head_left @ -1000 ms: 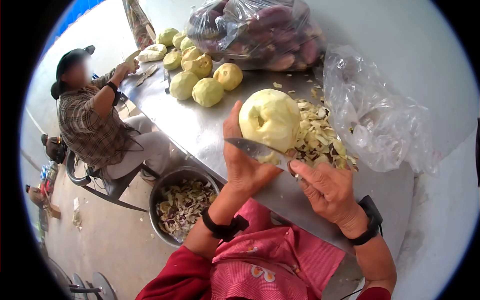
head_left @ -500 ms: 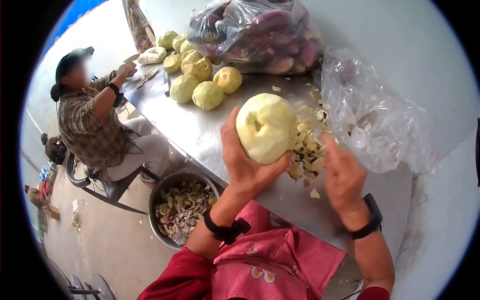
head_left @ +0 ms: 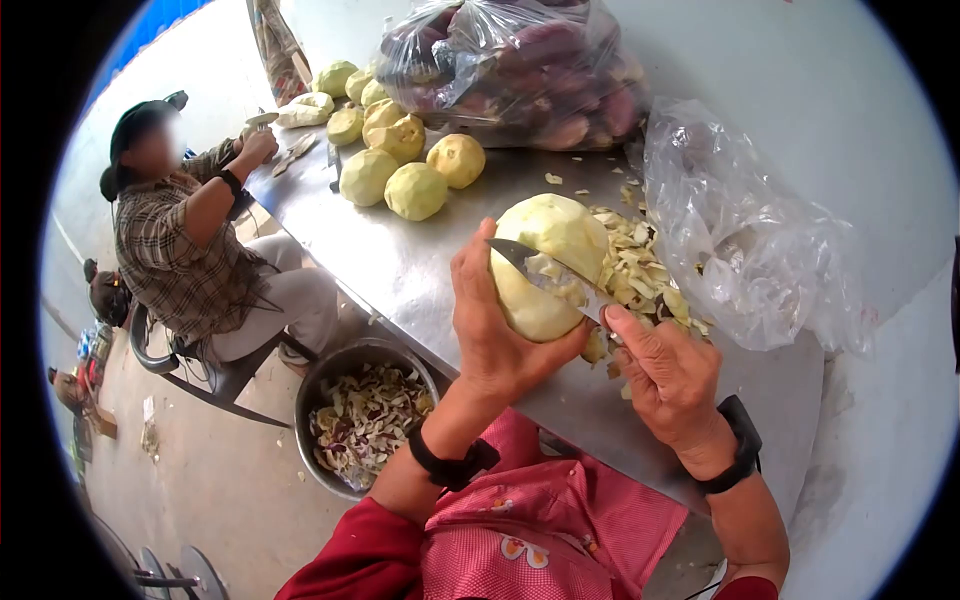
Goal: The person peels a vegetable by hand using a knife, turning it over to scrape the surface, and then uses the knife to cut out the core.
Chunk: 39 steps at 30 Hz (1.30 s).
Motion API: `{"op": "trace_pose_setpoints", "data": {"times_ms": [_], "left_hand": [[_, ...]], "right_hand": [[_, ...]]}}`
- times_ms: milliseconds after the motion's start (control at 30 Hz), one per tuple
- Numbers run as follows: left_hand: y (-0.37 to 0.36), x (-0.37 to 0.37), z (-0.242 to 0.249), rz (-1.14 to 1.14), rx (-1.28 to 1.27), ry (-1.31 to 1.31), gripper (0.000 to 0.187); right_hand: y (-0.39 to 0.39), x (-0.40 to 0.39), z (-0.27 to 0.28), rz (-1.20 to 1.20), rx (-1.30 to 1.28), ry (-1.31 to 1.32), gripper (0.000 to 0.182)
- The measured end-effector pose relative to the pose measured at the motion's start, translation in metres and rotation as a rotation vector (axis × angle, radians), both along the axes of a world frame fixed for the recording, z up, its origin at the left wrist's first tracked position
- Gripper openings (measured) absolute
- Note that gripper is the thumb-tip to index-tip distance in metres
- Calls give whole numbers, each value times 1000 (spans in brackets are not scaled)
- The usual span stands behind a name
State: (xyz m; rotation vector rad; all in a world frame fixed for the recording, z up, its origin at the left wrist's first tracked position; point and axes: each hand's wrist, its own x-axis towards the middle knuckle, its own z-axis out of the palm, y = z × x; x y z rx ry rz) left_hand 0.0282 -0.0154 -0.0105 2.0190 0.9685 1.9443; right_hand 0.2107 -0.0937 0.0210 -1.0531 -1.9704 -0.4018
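A large peeled, pale yellow-green round vegetable (head_left: 545,218) rests in my left hand (head_left: 490,320), which wraps around its left side and underside above the steel table. My right hand (head_left: 665,375) is closed on the handle of a knife (head_left: 590,283). Its blade lies across the vegetable, the dark tip pointing towards my left fingers. A loose bit of pale flesh or peel shows beside the blade. Beneath and to the right of the vegetable, a heap of peelings (head_left: 640,265) lies on the table.
Several peeled round vegetables (head_left: 416,191) stand on the steel table (head_left: 300,215). Behind them is a clear bag of purplish produce (head_left: 530,80); a crumpled plastic bag (head_left: 760,250) lies right. A metal bowl of peelings (head_left: 365,415) sits below. A seated co-worker (head_left: 185,220) works at left.
The knife, blurred and off to the right before, now lies across the vegetable. My right hand has moved slightly down and left; the vegetable has shifted a little right and turned.
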Motion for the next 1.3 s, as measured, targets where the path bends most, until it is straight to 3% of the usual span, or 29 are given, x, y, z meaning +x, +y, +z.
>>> {"op": "trace_pose_setpoints", "data": {"times_ms": [300,433,500,533,567,633,700,767,900,967,1067,1233,1300], "left_hand": [[-4,3,6,69,52,55,107],[-5,1,6,61,40,18,105],[-2,-6,0,42,43,-12,105],[-2,-8,0,29,-2,-26,105],[-2,-9,-1,15,-51,-39,106],[-1,-8,-2,21,-51,-42,107],[-2,-9,0,-22,-83,-45,108],[-2,-9,0,-52,-95,-64,108],[-3,-11,3,-67,-131,-77,106],[-6,-12,6,-64,-149,-59,105],[-11,-11,15,-236,-309,-272,102],[-5,-14,7,-145,-232,-149,102],[-7,-12,8,-164,-208,-147,103]], "right_hand": [[0,4,2,-167,115,-139,63],[5,14,-1,-267,53,-126,53],[20,26,1,-254,13,287,39],[14,23,7,-237,-104,315,30],[12,18,6,-235,-106,315,30],[8,11,2,8,-305,470,31],[2,10,7,41,-389,528,29],[-4,11,16,289,-868,909,32],[-4,4,16,335,-1015,1061,38],[7,13,6,186,-990,1214,40],[4,11,7,204,-932,1209,40],[-7,-4,10,400,-1050,1141,41],[-1,0,6,333,-1033,1106,41]]}}
